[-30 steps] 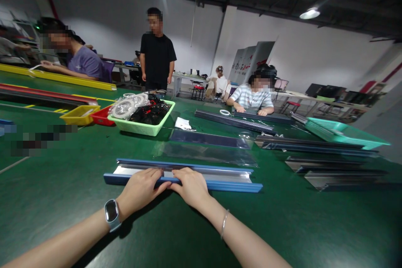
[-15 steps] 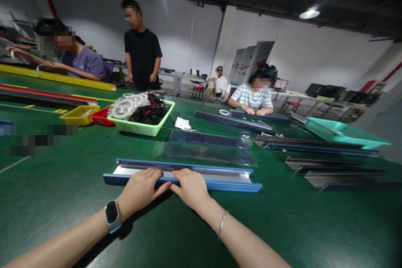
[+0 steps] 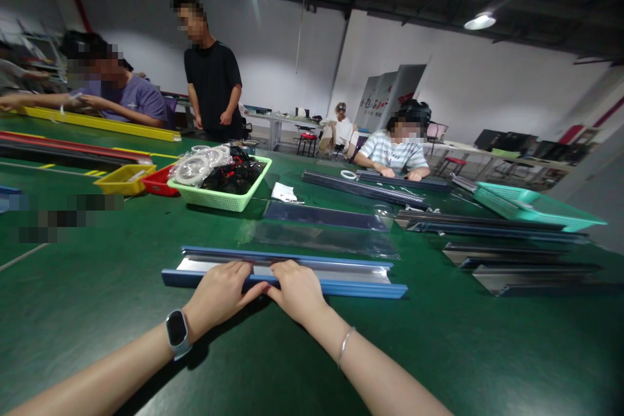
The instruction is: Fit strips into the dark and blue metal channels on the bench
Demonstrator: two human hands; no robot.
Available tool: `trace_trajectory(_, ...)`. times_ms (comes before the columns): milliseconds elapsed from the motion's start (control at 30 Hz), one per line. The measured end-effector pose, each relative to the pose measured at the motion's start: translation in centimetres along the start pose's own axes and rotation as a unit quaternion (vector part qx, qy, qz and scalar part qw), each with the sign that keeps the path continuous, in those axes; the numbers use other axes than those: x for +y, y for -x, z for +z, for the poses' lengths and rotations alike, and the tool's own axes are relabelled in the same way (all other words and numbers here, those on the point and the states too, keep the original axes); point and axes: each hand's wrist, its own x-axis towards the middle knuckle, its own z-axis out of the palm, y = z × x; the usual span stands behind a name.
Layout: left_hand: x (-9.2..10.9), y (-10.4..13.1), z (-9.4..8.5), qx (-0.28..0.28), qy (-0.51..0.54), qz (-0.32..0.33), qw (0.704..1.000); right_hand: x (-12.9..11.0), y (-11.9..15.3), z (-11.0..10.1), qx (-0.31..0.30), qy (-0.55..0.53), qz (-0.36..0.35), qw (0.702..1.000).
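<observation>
Across the green desk, past the work, sits a green basket heaped with black bits and bagged white rings, with a red tray and a yellow tray beside it. A person in purple is at a yellow rail over on the left; another in black stands behind the desk, and one in stripes leans over dark rails. More rails lie to the right, near a teal basket. Directly beyond the blue channel lie clear strips, between it and a white cloth.

The channel rests on the desk, its open side up, directly under both hands. The left hand and right hand are clamped on its near wall around the middle, fingers curled over the inside, thumbs along the front, their tips meeting or nearly so.
</observation>
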Motion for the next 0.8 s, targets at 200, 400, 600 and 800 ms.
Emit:
trace_trajectory(200,-0.13,0.07,0.19,-0.002,-0.007,-0.015,1.000,-0.13,0.08,-0.45,0.000,0.040,-0.026,0.999)
trace_trajectory(400,-0.30,0.23,-0.07,-0.004,0.002,-0.019,1.000,-0.10,0.20,-0.79,-0.002,0.057,-0.026,0.998)
trace_trajectory(600,-0.41,0.26,0.10,0.009,0.010,-0.013,1.000,0.29,0.25,-0.57,-0.010,0.047,-0.027,0.998)
trace_trajectory(800,-0.52,0.35,0.27,0.028,0.013,-0.006,0.999,0.39,0.30,-0.23,-0.009,0.042,-0.011,0.999)
